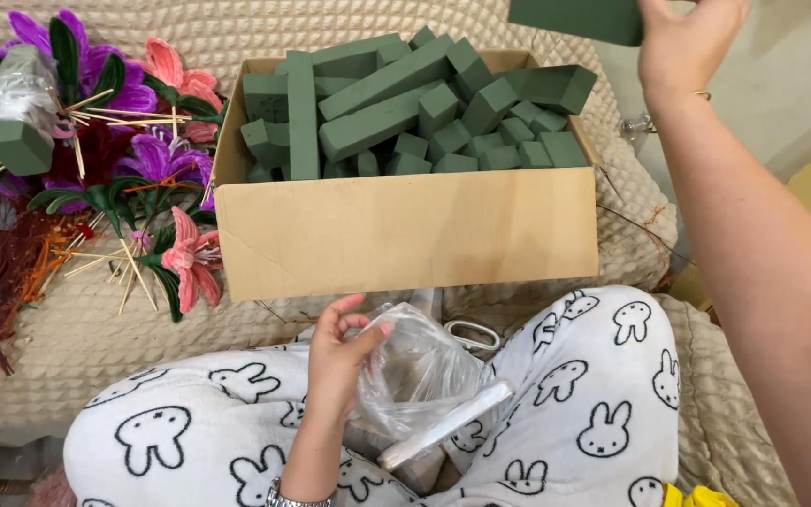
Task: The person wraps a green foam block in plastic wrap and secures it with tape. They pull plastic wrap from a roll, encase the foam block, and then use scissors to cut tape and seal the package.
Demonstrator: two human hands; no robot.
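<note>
Nearest to us, at the bottom of the frame, our legs in white trousers (574, 413) printed with black rabbit outlines fill the lower middle. On our lap lies a crumpled clear plastic bag (420, 371) with a flat white strip (448, 427) lying across its lower part. Our left hand (340, 352), a metal watch at its wrist, pinches the upper left edge of the bag between thumb and curled fingers, so it is closed on the plastic. A white looped handle (469, 333) peeks out just behind the bag.

Beyond our knees, in the centre of the frame, an open cardboard box (405, 235) sits on a beige quilted cover (86, 329). We see it packed with dark green foam blocks (396, 103), long bars lying across short cubes, heaped above the rim.

To the left of the box, at the upper left of the frame, artificial flowers in purple (157, 155) and pink (190, 258) lie in a heap with thin wooden sticks and dark red twigs. Among them rests another green foam piece (16, 141), its top wrapped in clear film.

Farthest away, at the upper right of the frame, our right hand (687, 42) is raised above the box's right corner. It grips one green foam brick (579, 19) by its right end, the fingers wrapped around it; the brick runs out of the top edge of the frame.
</note>
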